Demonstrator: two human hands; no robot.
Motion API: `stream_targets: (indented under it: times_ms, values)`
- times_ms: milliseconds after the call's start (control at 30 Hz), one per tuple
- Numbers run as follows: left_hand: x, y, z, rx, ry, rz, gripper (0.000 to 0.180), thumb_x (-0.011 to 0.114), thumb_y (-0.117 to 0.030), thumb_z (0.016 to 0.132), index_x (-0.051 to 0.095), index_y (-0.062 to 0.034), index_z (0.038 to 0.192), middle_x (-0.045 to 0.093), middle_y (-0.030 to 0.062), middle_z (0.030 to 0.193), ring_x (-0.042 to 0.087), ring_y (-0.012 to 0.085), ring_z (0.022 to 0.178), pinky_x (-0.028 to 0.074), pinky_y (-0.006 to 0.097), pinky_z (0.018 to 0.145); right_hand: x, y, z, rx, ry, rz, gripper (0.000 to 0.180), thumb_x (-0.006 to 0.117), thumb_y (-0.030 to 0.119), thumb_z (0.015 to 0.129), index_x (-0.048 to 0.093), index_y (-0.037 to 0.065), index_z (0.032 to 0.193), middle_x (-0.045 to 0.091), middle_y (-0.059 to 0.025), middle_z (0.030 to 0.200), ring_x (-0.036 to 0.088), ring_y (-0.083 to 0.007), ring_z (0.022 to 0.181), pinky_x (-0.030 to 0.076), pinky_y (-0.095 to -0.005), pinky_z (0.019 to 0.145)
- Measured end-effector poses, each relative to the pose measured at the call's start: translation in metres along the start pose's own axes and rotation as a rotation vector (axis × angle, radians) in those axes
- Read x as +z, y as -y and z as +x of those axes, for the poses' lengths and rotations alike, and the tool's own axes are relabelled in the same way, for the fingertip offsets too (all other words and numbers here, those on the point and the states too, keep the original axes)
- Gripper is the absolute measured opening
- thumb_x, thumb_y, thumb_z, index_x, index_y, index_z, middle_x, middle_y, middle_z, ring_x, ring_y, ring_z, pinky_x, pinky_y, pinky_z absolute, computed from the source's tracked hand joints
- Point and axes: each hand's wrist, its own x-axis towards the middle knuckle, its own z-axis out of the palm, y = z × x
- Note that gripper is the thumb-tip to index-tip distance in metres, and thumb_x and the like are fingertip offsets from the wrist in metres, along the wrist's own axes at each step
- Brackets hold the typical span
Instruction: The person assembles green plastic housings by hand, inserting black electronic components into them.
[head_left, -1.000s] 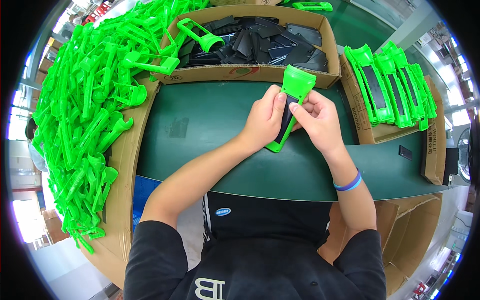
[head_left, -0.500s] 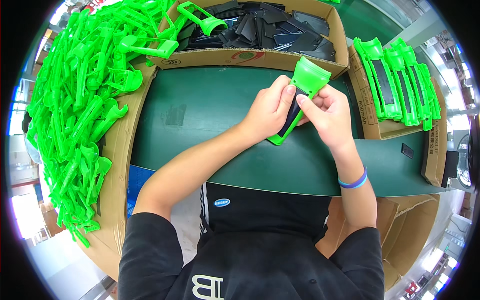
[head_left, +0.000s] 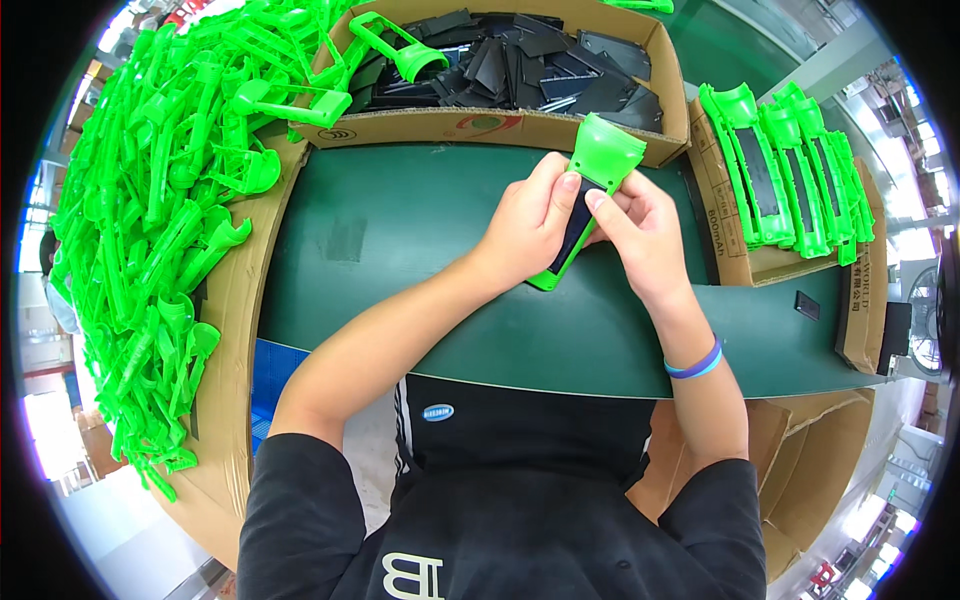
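Between my two hands is a green plastic flashlight housing (head_left: pixel 606 152), its flared end pointing away from me. A dark flat panel (head_left: pixel 574 232) lies in the long opening of its handle. My left hand (head_left: pixel 530 220) grips the housing from the left, its thumb along the panel's edge. My right hand (head_left: pixel 645 235) grips it from the right, with the thumb pressing on the panel near the flared end. The fingers beneath the housing are partly hidden. Its narrow end is just above or on the green table (head_left: pixel 400 215); I cannot tell which.
A large heap of green housings (head_left: pixel 150 230) lies on cardboard at the left. Beyond my hands a cardboard box (head_left: pixel 420 127) holds many dark panels (head_left: pixel 515 60). At the right, housings with panels (head_left: pixel 760 175) stand in another carton (head_left: pixel 722 235). One small dark piece (head_left: pixel 808 305) lies near it.
The housing and both hands appear slightly further left and lower, along with a small shift of the whole view. Both thumbs stay on the panel.
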Motion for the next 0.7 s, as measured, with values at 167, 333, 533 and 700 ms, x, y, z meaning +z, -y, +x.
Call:
stream_targets:
  times_ms: [167,333,533,700]
  values:
    - [-0.006,-0.005,0.009,-0.027,-0.155,0.005,0.024,0.037,-0.023,0.097,0.043,-0.0034,0.085,0.050,0.0140,0.063,0.050,0.0251,0.055,0.041,0.034,0.054,-0.002,-0.018,0.000,0.120,0.137,0.048,0.022,0.062,0.007,0.082,0.057,-0.001,0.103,0.063,-0.0051,0.089,0.059,-0.0085,0.078,0.048,-0.0227,0.071]
    - [-0.009,-0.002,0.008,-0.037,-0.191,-0.023,0.025,0.037,-0.023,0.097,0.043,-0.0034,0.084,0.048,0.0112,0.061,0.047,0.0208,0.053,0.040,0.033,0.053,0.004,-0.014,0.001,0.160,0.216,0.008,0.023,0.062,0.006,0.082,0.059,-0.002,0.103,0.063,-0.0050,0.094,0.059,-0.0095,0.082,0.048,-0.0239,0.077]
    - [-0.009,0.003,0.009,-0.089,-0.198,-0.087,0.026,0.036,-0.024,0.098,0.043,-0.0031,0.084,0.049,0.0105,0.062,0.047,0.0194,0.053,0.040,0.033,0.053,0.011,-0.015,-0.001,0.156,0.226,-0.052,0.019,0.059,0.004,0.084,0.057,-0.002,0.102,0.062,-0.0043,0.089,0.058,-0.0076,0.076,0.049,-0.0221,0.068]
    - [-0.009,0.001,0.008,-0.154,-0.188,-0.093,0.027,0.036,-0.025,0.098,0.044,-0.0034,0.084,0.050,0.0096,0.062,0.048,0.0174,0.055,0.040,0.033,0.053,0.015,-0.021,-0.004,0.154,0.163,-0.107,0.014,0.058,0.004,0.084,0.056,-0.001,0.097,0.060,-0.0028,0.081,0.056,-0.0063,0.068,0.046,-0.0198,0.055]
